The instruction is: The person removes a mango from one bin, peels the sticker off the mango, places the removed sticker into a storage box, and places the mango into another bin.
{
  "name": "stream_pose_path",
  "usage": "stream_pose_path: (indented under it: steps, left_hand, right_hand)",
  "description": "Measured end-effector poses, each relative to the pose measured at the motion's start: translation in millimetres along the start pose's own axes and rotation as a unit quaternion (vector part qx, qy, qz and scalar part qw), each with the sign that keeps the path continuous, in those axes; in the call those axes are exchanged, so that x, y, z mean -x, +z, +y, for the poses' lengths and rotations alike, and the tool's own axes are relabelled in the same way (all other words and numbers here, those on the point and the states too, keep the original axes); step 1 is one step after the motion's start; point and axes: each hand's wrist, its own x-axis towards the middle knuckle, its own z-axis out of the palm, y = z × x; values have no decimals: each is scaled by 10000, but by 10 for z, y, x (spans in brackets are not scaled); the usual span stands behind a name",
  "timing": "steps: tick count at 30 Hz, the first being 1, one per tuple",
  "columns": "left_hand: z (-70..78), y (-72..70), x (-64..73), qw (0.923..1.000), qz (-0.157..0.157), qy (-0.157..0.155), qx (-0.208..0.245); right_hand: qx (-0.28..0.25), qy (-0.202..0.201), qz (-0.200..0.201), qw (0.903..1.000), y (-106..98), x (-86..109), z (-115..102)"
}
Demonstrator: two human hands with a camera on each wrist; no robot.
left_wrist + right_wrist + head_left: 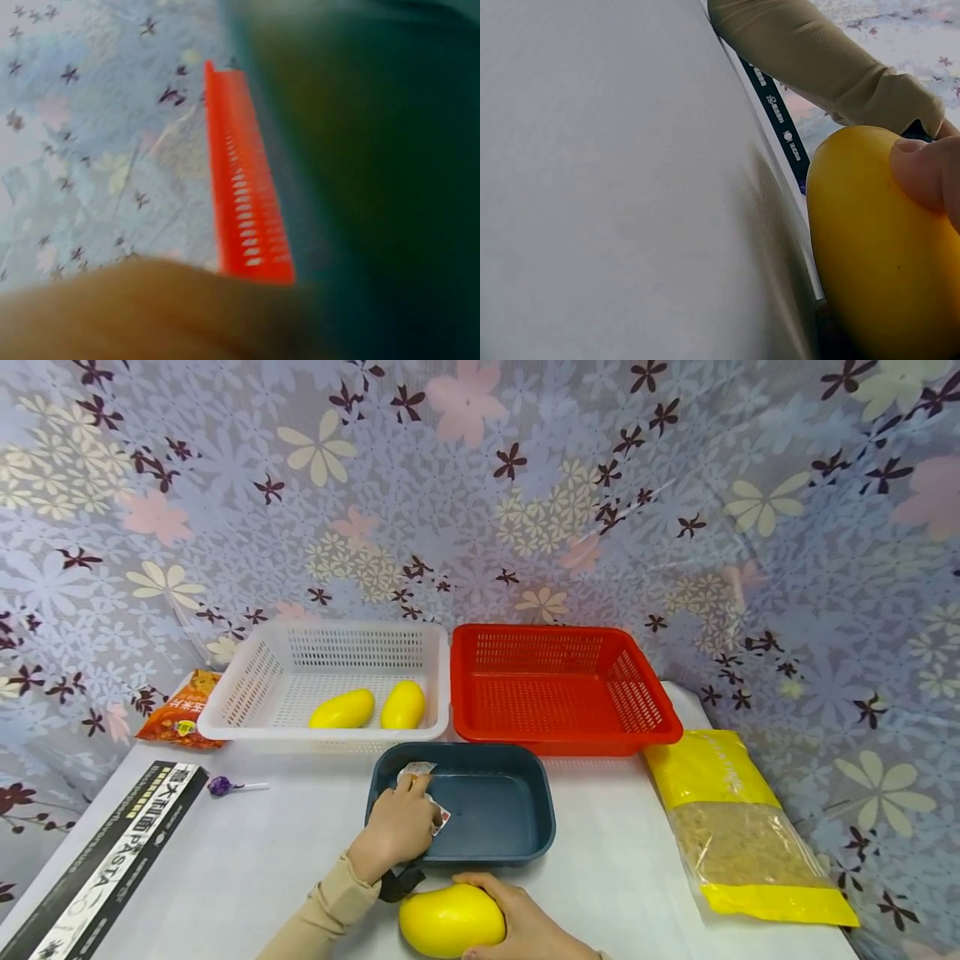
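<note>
Head view: left hand (397, 827) pinches a small packet (417, 770) inside the blue tray (525, 852), near its left wall. Right hand (525, 927) curls around a mango (450, 920) on the table (247, 860) just before the tray. Loosely cupped, the round mango could roll off the front edge.

1. The yellow oval mango (450, 920) has smooth, slightly glossy skin.
2. The dark teal rectangular plastic tray (517, 845) looks matt.
3. The red (558, 743) and white (247, 727) perforated plastic baskets shine faintly.
4. The yellow-and-clear crinkled plastic bag (738, 827) is glossy.
5. The white table surface (247, 860) is smooth and matt.
</note>
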Motion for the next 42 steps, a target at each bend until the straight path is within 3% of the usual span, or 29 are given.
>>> stream_pose_path:
  steps: [2,4,7,10,13,17,21,25,29,31,42]
  left_hand:
    - [-37,-41,-12,9986,325,-19,418]
    - [-92,-91,-36,9924,894,-118,843]
    - [-211,-188,-72,9711,1845,-460,1440]
    - [-366,-277,-81,9389,2597,-938,2055]
    - [-524,-313,-79,9007,3314,-1359,2459]
    - [-716,-308,-77,8501,4138,-1846,2684]
    - [-915,-298,-72,8079,4578,-2340,2881]
    - [-1120,-276,-64,7783,4887,-2831,2744]
    - [-1308,-213,-43,7562,5165,-3171,2465]
    - [-1384,-173,-26,7489,5205,-3296,2442]
    - [-1656,-31,80,7406,4737,-3940,2679]
  right_hand:
    - [22,-26,10,10000,4,-1,5]
    - [-40,37,11,10000,6,-5,3]
    - [-106,197,13,9997,10,-16,0]
    - [-262,412,22,9988,14,-26,-1]
    - [-357,560,40,9978,22,-30,12]
    - [-416,663,52,9969,30,-29,23]
    - [-450,702,73,9965,33,-26,11]
    - [-445,695,108,9965,34,-25,-4]
    - [-450,663,119,9967,31,-25,-9]
    - [-435,644,124,9969,30,-25,-10]
    - [-414,689,95,9967,34,-28,7]
